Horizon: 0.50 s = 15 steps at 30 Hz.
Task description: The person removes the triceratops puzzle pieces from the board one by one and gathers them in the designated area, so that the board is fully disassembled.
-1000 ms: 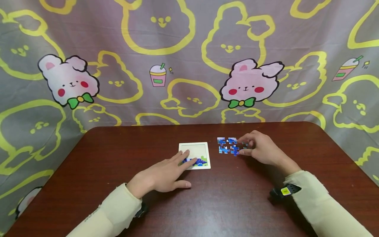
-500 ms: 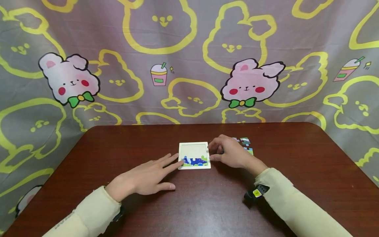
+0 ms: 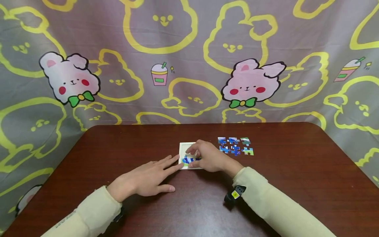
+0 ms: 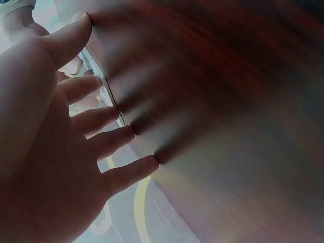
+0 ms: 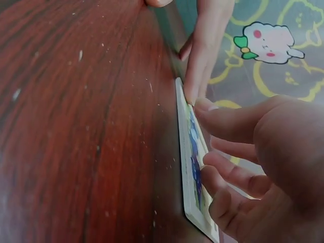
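Observation:
A shallow white puzzle tray (image 3: 187,143) lies on the table, with blue dinosaur pieces (image 3: 186,160) along its near side. My left hand (image 3: 145,177) reaches in from the left, fingers fairly straight and fingertips at the tray's left edge. Over the tray's right part is my right hand (image 3: 208,158), hiding some of it. In the right wrist view its thumb and loosely bent fingers (image 5: 230,172) are close over the picture, and no piece shows between them. Whether they touch it is unclear. Several loose jigsaw pieces (image 3: 235,150) lie in two rows right of the tray.
The dark brown wooden table (image 3: 133,141) has rounded far corners. Behind it hangs a grey curtain (image 3: 183,65) with yellow outlines and cartoon rabbits. A black wrist strap (image 3: 234,197) sits at the right sleeve.
My right hand has moved left from the loose pieces to over the tray, uncovering those pieces. My left hand has drawn back from over the tray to its left edge.

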{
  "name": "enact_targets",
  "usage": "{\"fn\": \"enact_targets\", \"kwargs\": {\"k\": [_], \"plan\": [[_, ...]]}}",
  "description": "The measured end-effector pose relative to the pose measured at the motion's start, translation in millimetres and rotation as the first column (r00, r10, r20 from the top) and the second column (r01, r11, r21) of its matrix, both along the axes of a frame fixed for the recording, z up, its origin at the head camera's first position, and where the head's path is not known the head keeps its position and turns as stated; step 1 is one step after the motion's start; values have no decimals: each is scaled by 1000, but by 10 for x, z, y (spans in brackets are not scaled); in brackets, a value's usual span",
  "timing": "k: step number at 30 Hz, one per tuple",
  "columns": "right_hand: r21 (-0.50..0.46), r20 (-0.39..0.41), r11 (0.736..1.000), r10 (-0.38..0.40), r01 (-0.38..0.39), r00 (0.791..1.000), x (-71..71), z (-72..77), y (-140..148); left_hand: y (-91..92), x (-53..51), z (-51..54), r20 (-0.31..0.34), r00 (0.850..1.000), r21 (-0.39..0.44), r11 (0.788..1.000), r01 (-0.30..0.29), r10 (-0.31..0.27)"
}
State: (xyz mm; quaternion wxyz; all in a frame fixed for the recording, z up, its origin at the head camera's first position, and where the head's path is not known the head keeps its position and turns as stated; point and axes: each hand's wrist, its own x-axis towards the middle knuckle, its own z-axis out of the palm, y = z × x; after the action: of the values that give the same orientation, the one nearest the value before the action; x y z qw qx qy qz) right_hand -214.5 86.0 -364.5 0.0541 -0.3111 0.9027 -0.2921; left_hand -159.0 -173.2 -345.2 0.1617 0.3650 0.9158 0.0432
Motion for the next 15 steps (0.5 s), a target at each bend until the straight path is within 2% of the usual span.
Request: {"fn": "enact_targets", "kwargs": {"k": [9, 15], "plan": [[46, 26, 999, -10, 9, 1000, -46, -34, -109, 18, -3, -7, -27, 1000, -11, 1000, 8, -8], [15, 56, 1000, -9, 9, 998, -80, -29, -126, 18, -10, -27, -1, 1000, 10, 1000, 0, 0]]}}
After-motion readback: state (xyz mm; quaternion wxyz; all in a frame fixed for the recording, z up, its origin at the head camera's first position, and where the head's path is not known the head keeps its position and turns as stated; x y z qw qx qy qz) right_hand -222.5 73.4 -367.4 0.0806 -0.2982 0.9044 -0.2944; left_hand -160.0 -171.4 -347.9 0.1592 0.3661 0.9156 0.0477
